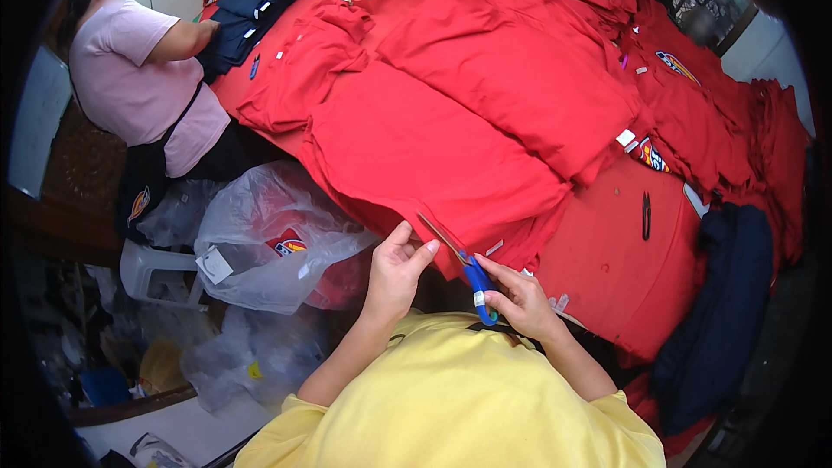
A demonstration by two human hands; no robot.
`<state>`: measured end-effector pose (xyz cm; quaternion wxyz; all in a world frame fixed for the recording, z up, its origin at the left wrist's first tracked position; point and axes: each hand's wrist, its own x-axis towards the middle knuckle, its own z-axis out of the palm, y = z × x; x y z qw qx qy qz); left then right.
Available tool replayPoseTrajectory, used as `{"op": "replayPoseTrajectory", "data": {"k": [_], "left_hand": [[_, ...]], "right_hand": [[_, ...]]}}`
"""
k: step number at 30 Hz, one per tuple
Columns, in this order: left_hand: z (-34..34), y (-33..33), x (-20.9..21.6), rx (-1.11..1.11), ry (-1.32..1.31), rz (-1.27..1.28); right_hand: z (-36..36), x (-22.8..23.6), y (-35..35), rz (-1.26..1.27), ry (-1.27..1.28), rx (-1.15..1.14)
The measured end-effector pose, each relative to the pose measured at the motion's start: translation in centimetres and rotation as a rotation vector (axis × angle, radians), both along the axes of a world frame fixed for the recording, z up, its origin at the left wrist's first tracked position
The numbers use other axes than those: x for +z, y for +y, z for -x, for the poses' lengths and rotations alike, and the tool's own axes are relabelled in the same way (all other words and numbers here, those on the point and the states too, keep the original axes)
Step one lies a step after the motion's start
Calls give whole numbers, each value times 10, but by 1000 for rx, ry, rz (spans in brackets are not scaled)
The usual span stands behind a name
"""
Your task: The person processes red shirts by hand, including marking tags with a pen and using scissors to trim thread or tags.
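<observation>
My right hand (518, 302) grips blue-handled scissors (477, 282), whose blades point up and left over the near edge of a red shirt (416, 152). My left hand (397, 270) is at that same edge, its thumb and forefinger closed on the red cloth just left of the blade tips. The shirt lies spread on the table, its near part hanging toward me. A second folded red garment (511, 69) rests just beyond it. Whether the blades touch the cloth, I cannot tell.
Dark thread snips (646, 217) lie on the red-covered table (607, 269). Red garments (711, 121) are piled right and far, with navy cloth (724, 295) hanging at right. A clear plastic bag (260, 234) bulges at left. Beyond it, a co-worker (139, 78) stands by navy garments (247, 22).
</observation>
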<state>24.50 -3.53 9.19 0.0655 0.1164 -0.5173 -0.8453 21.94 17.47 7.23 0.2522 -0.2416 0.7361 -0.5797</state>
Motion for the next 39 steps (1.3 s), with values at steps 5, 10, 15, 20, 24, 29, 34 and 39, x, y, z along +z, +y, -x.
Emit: {"op": "replayPoseTrajectory", "data": {"k": [5, 10, 15, 20, 24, 29, 34, 39], "left_hand": [[0, -4, -4, -28, -13, 18], [-1, -8, -6, -78, -48, 35], [-3, -7, -6, -102, -53, 21], [5, -21, -32, 95, 18, -55], [5, -20, -9, -7, -9, -2], [7, -22, -12, 11, -25, -25], [13, -38, -26, 19, -17, -44], [13, -35, -13, -19, -15, -39]], "right_hand": [[1, 8, 1, -51, -261, -18], [6, 11, -4, -31, 33, 28], [13, -1, -7, 6, -30, -3], [14, 1, -10, -55, 22, 26], [21, 12, -19, -107, 171, 68], [24, 2, -22, -82, -21, 29], [27, 5, -28, -93, 93, 66], [33, -3, -38, -2, -30, 22]]}}
